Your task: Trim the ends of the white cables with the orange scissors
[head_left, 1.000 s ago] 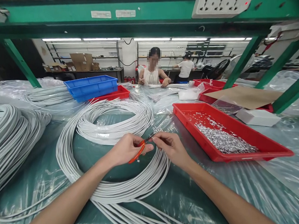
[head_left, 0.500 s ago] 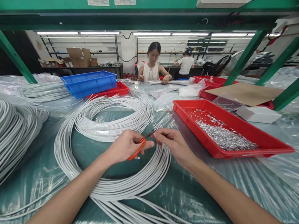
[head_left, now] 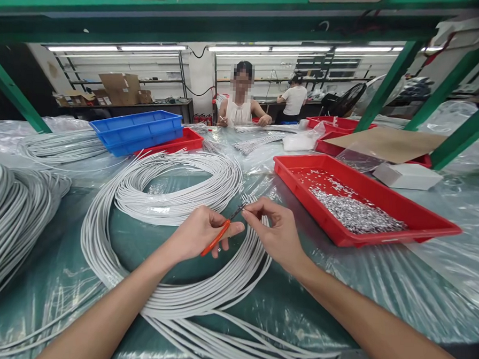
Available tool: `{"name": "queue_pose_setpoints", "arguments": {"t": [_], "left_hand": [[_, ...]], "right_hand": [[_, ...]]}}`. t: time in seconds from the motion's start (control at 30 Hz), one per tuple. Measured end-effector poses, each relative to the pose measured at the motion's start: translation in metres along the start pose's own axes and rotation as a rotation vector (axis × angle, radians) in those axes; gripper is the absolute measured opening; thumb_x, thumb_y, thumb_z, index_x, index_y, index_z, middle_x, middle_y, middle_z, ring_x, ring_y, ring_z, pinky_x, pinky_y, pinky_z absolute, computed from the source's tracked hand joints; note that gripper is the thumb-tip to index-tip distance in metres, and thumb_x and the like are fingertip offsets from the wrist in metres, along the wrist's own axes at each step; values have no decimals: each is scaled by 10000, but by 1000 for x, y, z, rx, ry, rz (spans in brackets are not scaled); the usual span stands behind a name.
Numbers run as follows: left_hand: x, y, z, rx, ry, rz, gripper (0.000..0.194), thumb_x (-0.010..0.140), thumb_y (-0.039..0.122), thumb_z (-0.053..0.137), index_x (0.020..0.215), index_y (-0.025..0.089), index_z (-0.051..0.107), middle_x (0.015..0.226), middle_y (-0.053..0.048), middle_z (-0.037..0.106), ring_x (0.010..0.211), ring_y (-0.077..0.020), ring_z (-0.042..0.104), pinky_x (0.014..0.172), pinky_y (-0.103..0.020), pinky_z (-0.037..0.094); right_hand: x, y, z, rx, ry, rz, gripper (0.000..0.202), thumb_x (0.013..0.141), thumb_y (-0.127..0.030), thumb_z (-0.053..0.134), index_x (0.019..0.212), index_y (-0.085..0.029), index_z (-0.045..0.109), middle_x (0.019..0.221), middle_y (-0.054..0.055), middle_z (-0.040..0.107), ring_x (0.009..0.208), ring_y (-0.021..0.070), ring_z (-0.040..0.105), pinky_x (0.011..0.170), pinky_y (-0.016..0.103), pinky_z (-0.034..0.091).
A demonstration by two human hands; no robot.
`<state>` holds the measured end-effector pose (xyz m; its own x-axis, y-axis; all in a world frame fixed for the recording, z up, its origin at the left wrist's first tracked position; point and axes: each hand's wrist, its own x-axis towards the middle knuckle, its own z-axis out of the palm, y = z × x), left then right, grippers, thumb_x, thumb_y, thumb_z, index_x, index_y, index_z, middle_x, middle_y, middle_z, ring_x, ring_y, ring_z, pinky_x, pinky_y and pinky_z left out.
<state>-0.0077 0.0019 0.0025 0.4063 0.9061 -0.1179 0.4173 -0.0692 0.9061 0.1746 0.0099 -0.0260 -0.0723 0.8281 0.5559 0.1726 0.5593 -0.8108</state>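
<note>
"Tool?"
"One, orange-handled [head_left: 216, 237], mid-view over the cable loop. Left hand [head_left: 196, 233] clamped round the handle, hiding part of it. Right hand [head_left: 276, 229]: thumb and index pinched together at the tip; what's between, too small to tell."
"Cables?"
"White cables [head_left: 201, 302], too many to count. Far-left bundle [head_left: 8, 215] cut off by frame."
"Rest?"
"One near red tray [head_left: 308, 196], metal bits [head_left: 356, 211] uncountable. Two people [head_left: 241, 111] beyond, nearer one's legs hidden."
</note>
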Motion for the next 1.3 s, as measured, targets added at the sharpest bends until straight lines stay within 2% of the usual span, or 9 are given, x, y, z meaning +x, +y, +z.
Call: {"name": "queue_pose_setpoints", "arguments": {"t": [0.1, 0.2, 0.33, 0.43, 0.6, 0.83, 1.07, 1.3], "left_hand": [[0, -1, 1, -1, -2, 6, 491, 787, 569, 626, 561, 134, 629, 417, 11, 512, 369, -92, 498, 383, -193, 306], [1, -2, 3, 12, 33, 21, 463, 776, 558, 643, 584, 138, 620, 495, -4, 575, 411, -97, 518, 404, -200, 336], [3, -2, 2, 18, 146, 78, 420, 765, 517, 673, 610, 132, 608, 600, -19, 629, 484, -100, 537, 447, -203, 361], [4, 1, 1, -81, 227, 112, 340, 749, 449, 714, 700, 119, 649, 619, -9, 627, 506, -93, 537, 491, -202, 400], [2, 7, 4, -297, 201, 143, 278, 723, 360, 757, 826, 112, 682, 637, -2, 645, 511, -93, 580, 521, -203, 447], [0, 8, 11, -388, 212, 122, 238, 701, 322, 773, 773, 118, 673, 619, 5, 637, 504, -94, 583, 523, -212, 466], [1, 7, 13, -454, 176, 145, 179, 724, 271, 744, 702, 124, 646, 620, 11, 619, 516, -84, 581, 539, -203, 468], [0, 6, 14, -497, 152, 163, 168, 745, 248, 720, 686, 124, 624, 602, 18, 590, 527, -75, 566, 548, -196, 460]], "right_hand": [[-1, -1, 1, -14, 22, -12, 121, 829, -226, 661, 719, -187, 631, 675, 1, 576, 662, 147, 505, 663, 302, 423], [1, -1, 0, 29, 26, 16, 131, 823, -252, 670, 716, -185, 636, 674, 5, 591, 646, 144, 505, 643, 296, 424], [5, 1, 0, 123, 31, 91, 160, 811, -311, 690, 733, -179, 648, 702, 17, 623, 658, 146, 533, 636, 286, 435], [4, 1, 1, 160, -7, 106, 171, 818, -318, 686, 731, -179, 638, 692, 11, 608, 655, 141, 531, 629, 277, 432], [-3, -6, 4, 61, -44, 18, 148, 836, -273, 664, 722, -182, 636, 661, 4, 570, 634, 139, 496, 622, 287, 420], [-7, -12, 3, -135, -8, -146, 129, 858, -191, 622, 730, -200, 629, 659, 1, 547, 655, 154, 507, 638, 305, 421], [-11, -16, 5, -353, 14, -374, 177, 877, -115, 569, 732, -211, 606, 657, 15, 589, 651, 167, 503, 655, 333, 404], [-13, -16, 7, -412, 56, -419, 165, 870, -105, 572, 756, -215, 621, 637, 16, 587, 656, 176, 500, 656, 340, 400]]}}
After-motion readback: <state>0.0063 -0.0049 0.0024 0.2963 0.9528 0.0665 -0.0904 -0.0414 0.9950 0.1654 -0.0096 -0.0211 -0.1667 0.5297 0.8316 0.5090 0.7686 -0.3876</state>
